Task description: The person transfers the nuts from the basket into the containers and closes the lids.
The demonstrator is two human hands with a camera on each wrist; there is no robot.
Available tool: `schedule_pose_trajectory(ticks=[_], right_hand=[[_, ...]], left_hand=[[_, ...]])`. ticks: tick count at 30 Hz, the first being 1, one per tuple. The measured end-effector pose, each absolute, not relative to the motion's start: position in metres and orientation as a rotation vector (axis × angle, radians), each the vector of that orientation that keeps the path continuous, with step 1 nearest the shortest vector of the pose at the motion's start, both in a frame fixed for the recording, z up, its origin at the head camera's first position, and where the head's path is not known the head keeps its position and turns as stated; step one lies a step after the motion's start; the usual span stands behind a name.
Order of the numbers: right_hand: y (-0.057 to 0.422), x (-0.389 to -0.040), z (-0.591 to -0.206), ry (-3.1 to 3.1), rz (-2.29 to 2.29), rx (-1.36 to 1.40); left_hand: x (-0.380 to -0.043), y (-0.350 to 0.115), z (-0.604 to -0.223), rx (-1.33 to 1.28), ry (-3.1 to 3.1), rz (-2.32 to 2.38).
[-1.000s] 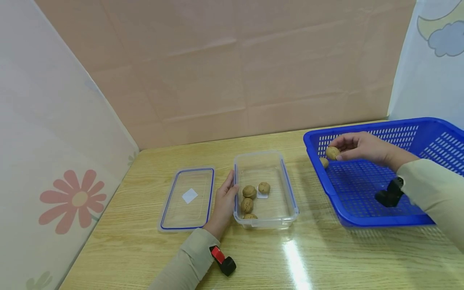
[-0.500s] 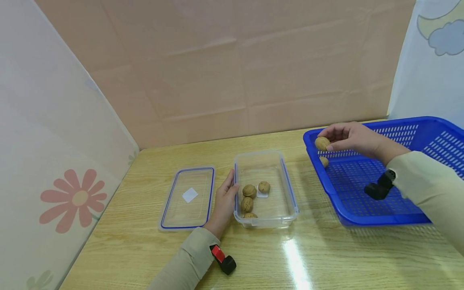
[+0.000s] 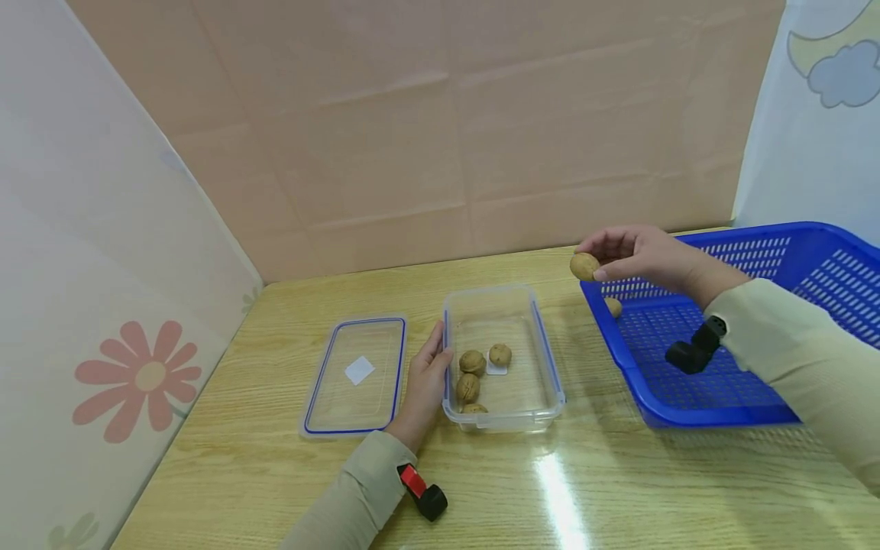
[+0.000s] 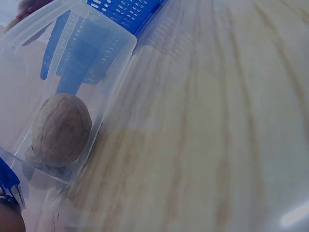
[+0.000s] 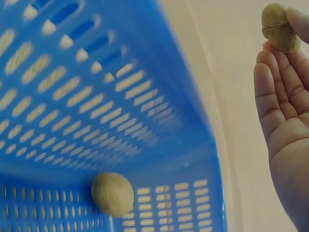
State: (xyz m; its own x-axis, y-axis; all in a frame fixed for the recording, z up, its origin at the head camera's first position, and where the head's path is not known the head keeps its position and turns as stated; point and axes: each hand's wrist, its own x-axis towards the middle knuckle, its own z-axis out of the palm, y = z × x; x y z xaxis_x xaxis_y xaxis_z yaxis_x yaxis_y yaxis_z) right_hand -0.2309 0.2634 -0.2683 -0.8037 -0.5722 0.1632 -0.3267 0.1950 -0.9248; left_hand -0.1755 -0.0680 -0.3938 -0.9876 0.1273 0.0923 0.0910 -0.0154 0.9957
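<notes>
My right hand pinches a walnut above the near-left corner of the blue basket. In the right wrist view this walnut sits between thumb and fingertips. Another walnut lies inside the basket, against its wall. My left hand holds the left side of a clear plastic container, its thumb at the rim. Several walnuts lie in the container, mostly along its left side; one walnut is by a white label. The left wrist view shows a walnut through the container's wall.
A clear lid with a blue seal lies flat on the wooden table, left of the left hand. Behind the table rises a pinkish backdrop. A strip of table separates container and basket.
My right hand has lifted the walnut and carried it left, from inside the basket to over its left rim. The left hand and the container have stayed put.
</notes>
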Motion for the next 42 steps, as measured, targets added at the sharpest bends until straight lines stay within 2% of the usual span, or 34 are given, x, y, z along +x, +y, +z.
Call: schedule_pose_trajectory(ticks=[13, 42], right_hand=[[0.237, -0.233, -0.263, 2.025, -1.77, -1.018], [0.164, -0.245, -0.27, 1.875, -1.631, -1.111]], left_hand=[[-0.175, -0.067, -0.393, 0.242, 2.209, 2.179], [-0.176, -0.065, -0.394, 0.224, 2.191, 2.219]])
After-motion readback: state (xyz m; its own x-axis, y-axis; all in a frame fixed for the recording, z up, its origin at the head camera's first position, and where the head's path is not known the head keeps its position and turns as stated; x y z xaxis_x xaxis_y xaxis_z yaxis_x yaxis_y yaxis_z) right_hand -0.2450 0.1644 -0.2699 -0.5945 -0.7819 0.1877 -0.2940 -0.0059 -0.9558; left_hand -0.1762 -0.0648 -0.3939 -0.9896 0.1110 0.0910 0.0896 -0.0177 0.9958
